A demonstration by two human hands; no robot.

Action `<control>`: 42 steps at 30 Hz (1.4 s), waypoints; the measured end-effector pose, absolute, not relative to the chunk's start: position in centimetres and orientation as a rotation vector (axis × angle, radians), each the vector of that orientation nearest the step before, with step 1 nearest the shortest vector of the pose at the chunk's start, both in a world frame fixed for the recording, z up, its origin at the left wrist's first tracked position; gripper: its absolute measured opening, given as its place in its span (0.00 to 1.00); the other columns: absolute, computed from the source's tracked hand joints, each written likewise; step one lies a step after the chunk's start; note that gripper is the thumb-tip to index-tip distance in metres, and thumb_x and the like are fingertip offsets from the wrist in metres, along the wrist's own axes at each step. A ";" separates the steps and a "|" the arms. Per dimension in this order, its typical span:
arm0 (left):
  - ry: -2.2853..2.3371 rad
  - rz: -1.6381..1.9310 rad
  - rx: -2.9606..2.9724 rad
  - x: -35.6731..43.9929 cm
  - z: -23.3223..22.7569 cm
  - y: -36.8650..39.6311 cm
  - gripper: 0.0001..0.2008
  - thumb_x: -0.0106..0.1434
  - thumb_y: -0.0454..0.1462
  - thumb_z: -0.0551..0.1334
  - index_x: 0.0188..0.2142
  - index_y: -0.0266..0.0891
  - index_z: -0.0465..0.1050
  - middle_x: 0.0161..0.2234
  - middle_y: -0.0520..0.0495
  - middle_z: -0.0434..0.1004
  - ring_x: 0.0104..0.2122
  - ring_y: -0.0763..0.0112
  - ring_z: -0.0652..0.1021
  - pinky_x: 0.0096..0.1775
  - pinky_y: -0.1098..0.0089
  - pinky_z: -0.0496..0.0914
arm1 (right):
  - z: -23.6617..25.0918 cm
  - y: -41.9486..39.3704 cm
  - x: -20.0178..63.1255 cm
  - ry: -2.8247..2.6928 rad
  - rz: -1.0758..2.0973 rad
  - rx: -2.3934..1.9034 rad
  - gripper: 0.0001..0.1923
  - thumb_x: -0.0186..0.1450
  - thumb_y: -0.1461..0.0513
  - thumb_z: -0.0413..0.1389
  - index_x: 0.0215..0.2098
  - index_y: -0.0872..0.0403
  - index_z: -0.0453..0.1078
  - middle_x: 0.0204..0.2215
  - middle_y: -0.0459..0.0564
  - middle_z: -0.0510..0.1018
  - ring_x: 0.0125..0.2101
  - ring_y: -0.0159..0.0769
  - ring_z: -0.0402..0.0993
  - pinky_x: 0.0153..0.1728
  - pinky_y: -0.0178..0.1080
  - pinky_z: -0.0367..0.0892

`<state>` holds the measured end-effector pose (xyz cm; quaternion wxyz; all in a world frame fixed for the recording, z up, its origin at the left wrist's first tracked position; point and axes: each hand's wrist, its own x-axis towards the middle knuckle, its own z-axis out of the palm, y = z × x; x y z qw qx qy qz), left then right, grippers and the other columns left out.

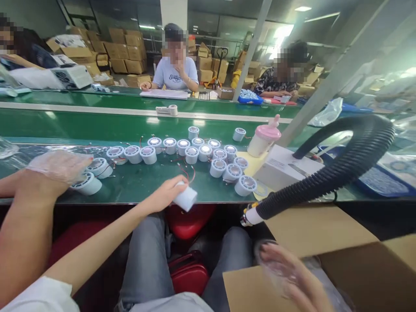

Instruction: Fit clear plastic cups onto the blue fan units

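Since the white cylinder (186,198) looks like light, stiff plastic with thin wires, a grip round its smooth wall suits it. The left hand (165,193) clasps it so at the counter (130,190) edge, left of the black hose (328,173). The right hand (286,273) is blurred below that hose, so I cannot tell its grip.

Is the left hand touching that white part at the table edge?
Touching. The head view shows the left hand with its fingers wrapped over the white part.

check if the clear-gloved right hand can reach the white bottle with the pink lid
Probably, though the right hand must pass over the black ribbed hose lying before the pink-lidded white bottle.
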<state>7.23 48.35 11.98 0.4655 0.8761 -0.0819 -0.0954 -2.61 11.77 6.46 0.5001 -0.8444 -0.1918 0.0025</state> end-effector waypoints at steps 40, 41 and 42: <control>-0.358 -0.714 1.543 -1.0 9.2 41.8 0.35 0.50 0.40 0.69 0.57 0.46 0.60 0.54 0.42 0.67 0.46 0.59 0.74 0.41 0.66 0.73 | 9.5 19.1 -3.3 -0.476 0.217 -1.856 0.19 0.56 0.59 0.62 0.45 0.50 0.67 0.52 0.54 0.71 0.51 0.45 0.69 0.50 0.46 0.67; -0.404 -0.686 1.579 -0.9 9.3 41.9 0.35 0.50 0.39 0.69 0.57 0.47 0.61 0.55 0.42 0.65 0.48 0.58 0.73 0.44 0.66 0.72 | 9.5 19.2 -3.3 -0.450 0.248 -1.815 0.19 0.56 0.59 0.62 0.45 0.50 0.67 0.52 0.54 0.71 0.51 0.44 0.69 0.49 0.46 0.68; -0.446 -0.662 1.600 -0.9 9.5 41.9 0.35 0.50 0.39 0.69 0.57 0.47 0.61 0.56 0.42 0.65 0.50 0.58 0.72 0.46 0.65 0.71 | 9.5 19.2 -3.3 -0.426 0.276 -1.774 0.19 0.57 0.60 0.62 0.46 0.50 0.66 0.51 0.54 0.72 0.51 0.44 0.69 0.49 0.45 0.69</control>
